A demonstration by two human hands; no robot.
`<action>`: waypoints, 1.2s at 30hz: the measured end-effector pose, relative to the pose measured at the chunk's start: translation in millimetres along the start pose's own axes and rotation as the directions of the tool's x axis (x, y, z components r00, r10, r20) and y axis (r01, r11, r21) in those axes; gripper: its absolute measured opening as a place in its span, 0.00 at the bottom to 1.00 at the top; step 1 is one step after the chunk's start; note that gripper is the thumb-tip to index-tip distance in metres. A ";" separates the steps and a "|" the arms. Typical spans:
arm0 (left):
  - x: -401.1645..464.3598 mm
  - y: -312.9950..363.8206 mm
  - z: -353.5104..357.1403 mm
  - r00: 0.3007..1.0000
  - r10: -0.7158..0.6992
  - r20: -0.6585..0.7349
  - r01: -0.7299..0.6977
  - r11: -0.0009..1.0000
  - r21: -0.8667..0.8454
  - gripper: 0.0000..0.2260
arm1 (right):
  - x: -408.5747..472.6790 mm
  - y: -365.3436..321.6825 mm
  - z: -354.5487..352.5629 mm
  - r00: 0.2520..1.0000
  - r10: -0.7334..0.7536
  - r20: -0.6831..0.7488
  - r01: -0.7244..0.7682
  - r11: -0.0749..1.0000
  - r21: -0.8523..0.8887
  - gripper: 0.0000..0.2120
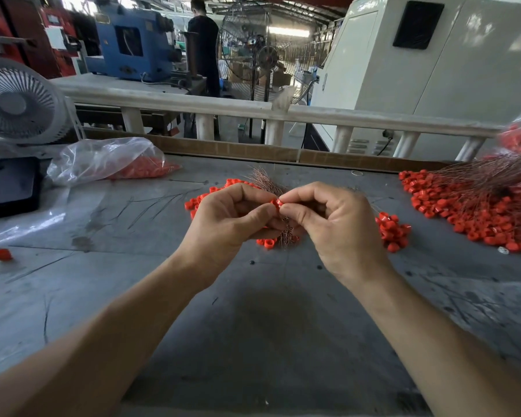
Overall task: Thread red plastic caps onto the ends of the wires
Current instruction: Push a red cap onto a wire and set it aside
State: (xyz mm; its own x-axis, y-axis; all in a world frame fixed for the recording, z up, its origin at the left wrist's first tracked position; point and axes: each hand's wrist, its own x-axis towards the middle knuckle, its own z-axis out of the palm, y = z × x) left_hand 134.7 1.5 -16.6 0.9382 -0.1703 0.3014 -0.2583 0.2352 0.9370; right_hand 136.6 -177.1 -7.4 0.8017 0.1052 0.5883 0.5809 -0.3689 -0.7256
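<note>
Above the middle of the grey table, both hands meet over a scatter of red caps. Left hand: fingers curled, gripping a bundle of thin wires whose far ends fan out beyond the knuckles and whose near ends hang below the palm. Right hand: thumb and forefinger pinched together on a single red cap, held against the left thumb where the two hands touch. Whether a wire has entered the cap cannot be told.

Loose caps lie on the table just right of the right hand; more show at the far left of the left hand and beneath it. Finished pile, at the right: many caps with long wires fanned toward the far right edge. One stray cap sits alone near the left edge.

Clear plastic bag, far left on the table, holds more red caps. White desk fan stands at the far left, beside a dark tray. White railing runs behind the table; beyond it stand a blue machine, a large floor fan and a person in dark clothing, back turned.
</note>
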 end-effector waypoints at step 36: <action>1.8 -4.6 -3.9 0.973 -0.224 0.055 0.231 0.950 -0.210 0.07 | -8.9 -12.5 18.0 0.936 -0.352 -0.027 0.265 0.752 -0.603 0.05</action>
State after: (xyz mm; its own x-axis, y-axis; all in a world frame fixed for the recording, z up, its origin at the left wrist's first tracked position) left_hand 138.5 3.9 -21.0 0.9580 -0.2715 0.0928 0.0198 0.3852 0.9226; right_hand 124.8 -156.7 -10.0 0.5422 0.2031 0.8153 0.5645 -0.8068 -0.1745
